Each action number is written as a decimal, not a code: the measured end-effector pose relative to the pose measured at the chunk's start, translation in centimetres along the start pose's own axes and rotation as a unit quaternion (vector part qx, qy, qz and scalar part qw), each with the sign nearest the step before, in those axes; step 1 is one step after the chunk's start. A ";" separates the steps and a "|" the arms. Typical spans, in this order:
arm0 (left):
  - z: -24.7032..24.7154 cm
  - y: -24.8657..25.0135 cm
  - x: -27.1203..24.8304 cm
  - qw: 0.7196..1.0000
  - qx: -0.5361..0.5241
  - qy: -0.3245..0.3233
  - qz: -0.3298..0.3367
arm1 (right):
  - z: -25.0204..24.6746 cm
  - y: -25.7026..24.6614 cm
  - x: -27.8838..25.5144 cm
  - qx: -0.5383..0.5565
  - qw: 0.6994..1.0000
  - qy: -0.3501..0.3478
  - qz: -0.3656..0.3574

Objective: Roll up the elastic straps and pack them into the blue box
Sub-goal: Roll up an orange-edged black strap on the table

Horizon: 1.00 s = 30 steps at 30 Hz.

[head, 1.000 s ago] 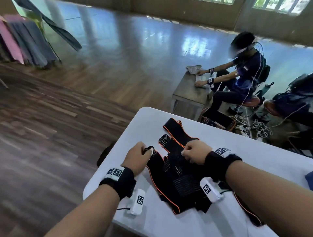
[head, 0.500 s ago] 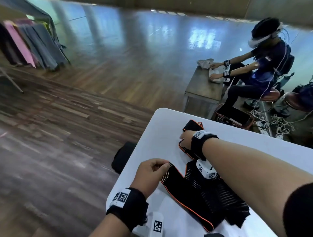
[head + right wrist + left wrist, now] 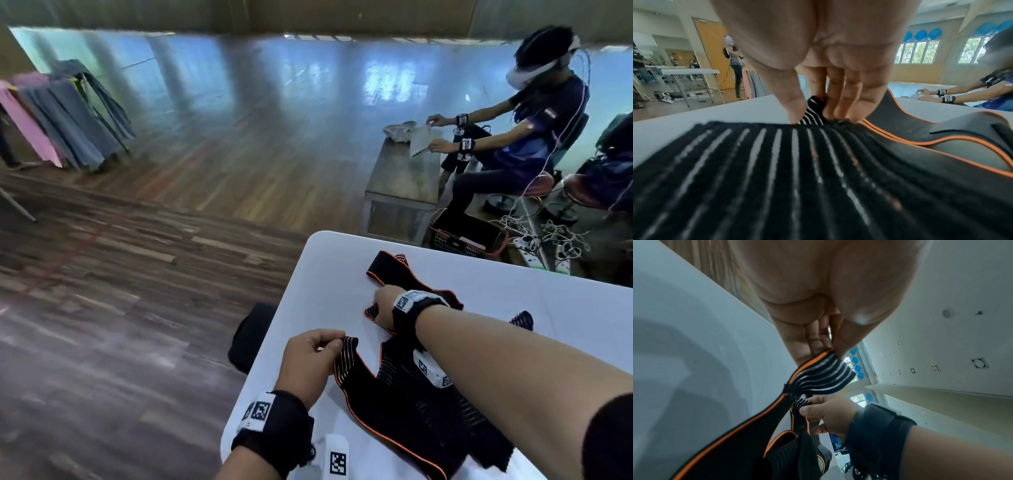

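Black elastic straps (image 3: 407,411) with orange edging and white stripes lie in a loose heap on the white table (image 3: 329,274). My left hand (image 3: 322,346) pinches the striped end of one strap (image 3: 826,369) between thumb and fingers, near the table's left edge. My right hand (image 3: 380,305) reaches further out and pinches another striped strap end (image 3: 813,112) against the table. A further black strap (image 3: 390,267) with orange trim lies beyond it. The blue box is not in view.
The table's left edge and far corner are close to both hands. A dark stool or bag (image 3: 250,335) stands on the wooden floor below the left edge. Another person (image 3: 534,137) sits at a small bench (image 3: 400,174) beyond, with a basket (image 3: 466,236) and cables.
My right hand moved away from me to the far strap end and took hold of it. My left hand kept its strap end and drew it back toward me.
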State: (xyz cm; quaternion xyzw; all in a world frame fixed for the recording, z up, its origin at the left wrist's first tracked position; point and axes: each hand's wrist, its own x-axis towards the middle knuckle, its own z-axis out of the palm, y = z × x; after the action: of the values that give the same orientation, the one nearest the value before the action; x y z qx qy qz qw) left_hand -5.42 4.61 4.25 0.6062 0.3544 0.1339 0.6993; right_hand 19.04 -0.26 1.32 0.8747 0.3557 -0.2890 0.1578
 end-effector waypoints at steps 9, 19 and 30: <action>1.6 2.5 -0.1 1.000 -0.003 -0.002 0.024 | -3.8 3.8 -6.3 0.324 0.914 0.244 0.006; 8.0 12.2 0.0 0.987 -0.013 -0.059 0.147 | -8.7 12.1 -15.9 0.575 0.736 0.356 -0.023; 15.4 22.5 -2.4 0.955 0.029 -0.136 0.261 | -12.9 17.4 -29.2 0.644 0.651 0.391 -0.094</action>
State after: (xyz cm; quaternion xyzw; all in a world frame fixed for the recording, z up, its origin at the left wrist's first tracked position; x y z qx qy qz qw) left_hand 8.48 -3.29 26.43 0.7097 0.0895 0.2177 0.6641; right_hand 19.58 -21.74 30.70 0.7508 0.1892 -0.0899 -0.6265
